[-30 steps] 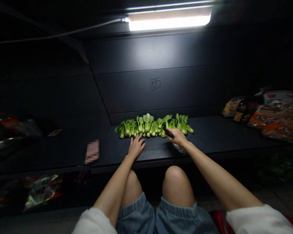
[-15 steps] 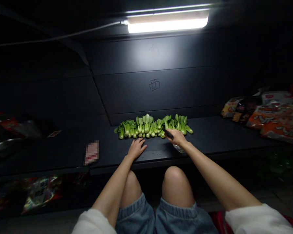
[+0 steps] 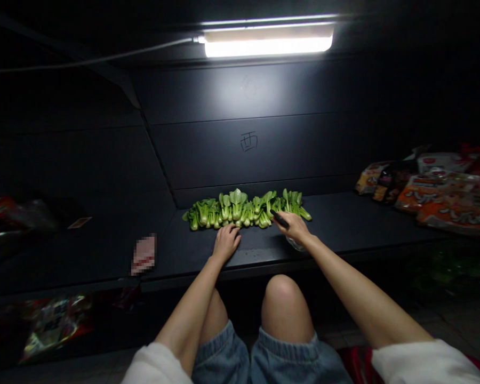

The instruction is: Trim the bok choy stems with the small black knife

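Note:
A row of green bok choy (image 3: 240, 205) lies along the dark shelf (image 3: 340, 216), leaves toward the back panel and pale stem ends toward me. My left hand (image 3: 226, 242) rests open on the shelf just in front of the row, its fingertips by the stem ends. In my right hand (image 3: 295, 226) is a spray bottle (image 3: 279, 218); its black head points forward and left at the greens. Below my fist part of its clear body shows, the rest hidden by the hand.
A lit tube lamp (image 3: 269, 41) hangs above, its cable running left. Packaged snacks (image 3: 444, 192) are piled on the right. A blurred-out card (image 3: 144, 255) lies on the left, and bagged goods (image 3: 56, 322) sit lower down. My knees are below the shelf edge.
The whole view has shifted slightly left and down. My left hand has moved slightly right along the row's front, while my right hand keeps hold of the spray bottle, slightly farther right of the greens.

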Demonstrator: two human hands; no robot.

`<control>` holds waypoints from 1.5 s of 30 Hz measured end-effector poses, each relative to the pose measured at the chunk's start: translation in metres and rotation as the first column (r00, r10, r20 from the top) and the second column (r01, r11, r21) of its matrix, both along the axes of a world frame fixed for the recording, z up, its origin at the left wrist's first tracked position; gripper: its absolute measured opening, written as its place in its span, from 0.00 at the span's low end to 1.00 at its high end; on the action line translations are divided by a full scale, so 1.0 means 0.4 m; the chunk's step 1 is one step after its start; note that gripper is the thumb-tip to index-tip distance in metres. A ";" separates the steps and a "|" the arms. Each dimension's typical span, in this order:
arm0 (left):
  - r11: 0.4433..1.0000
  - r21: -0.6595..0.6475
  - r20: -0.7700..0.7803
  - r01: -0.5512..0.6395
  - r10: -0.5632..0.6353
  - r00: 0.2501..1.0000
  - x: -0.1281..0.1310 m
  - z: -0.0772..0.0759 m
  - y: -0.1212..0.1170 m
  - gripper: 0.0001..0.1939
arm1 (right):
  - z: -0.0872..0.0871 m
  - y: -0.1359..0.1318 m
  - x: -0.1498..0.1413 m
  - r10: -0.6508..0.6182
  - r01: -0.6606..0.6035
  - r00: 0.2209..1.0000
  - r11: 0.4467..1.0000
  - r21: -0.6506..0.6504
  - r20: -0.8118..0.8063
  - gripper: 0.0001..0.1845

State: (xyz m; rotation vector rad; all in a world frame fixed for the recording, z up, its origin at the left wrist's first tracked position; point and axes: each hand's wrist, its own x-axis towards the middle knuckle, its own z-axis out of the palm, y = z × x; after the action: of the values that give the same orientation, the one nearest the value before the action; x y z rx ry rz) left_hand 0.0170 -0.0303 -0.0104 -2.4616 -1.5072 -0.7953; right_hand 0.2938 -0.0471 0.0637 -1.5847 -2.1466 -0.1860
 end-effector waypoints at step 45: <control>1.000 0.009 -0.058 -0.019 0.019 0.998 0.031 -0.007 0.001 0.19 | 0.006 -0.039 0.095 -0.259 0.263 0.964 0.962 0.075 -0.057 0.19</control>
State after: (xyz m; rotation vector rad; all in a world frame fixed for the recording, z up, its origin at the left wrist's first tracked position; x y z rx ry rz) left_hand 0.0294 -0.0298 -0.0134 -2.4388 -1.5014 -0.7182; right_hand 0.3319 -0.0628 0.0662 -1.8015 -1.8643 -0.3143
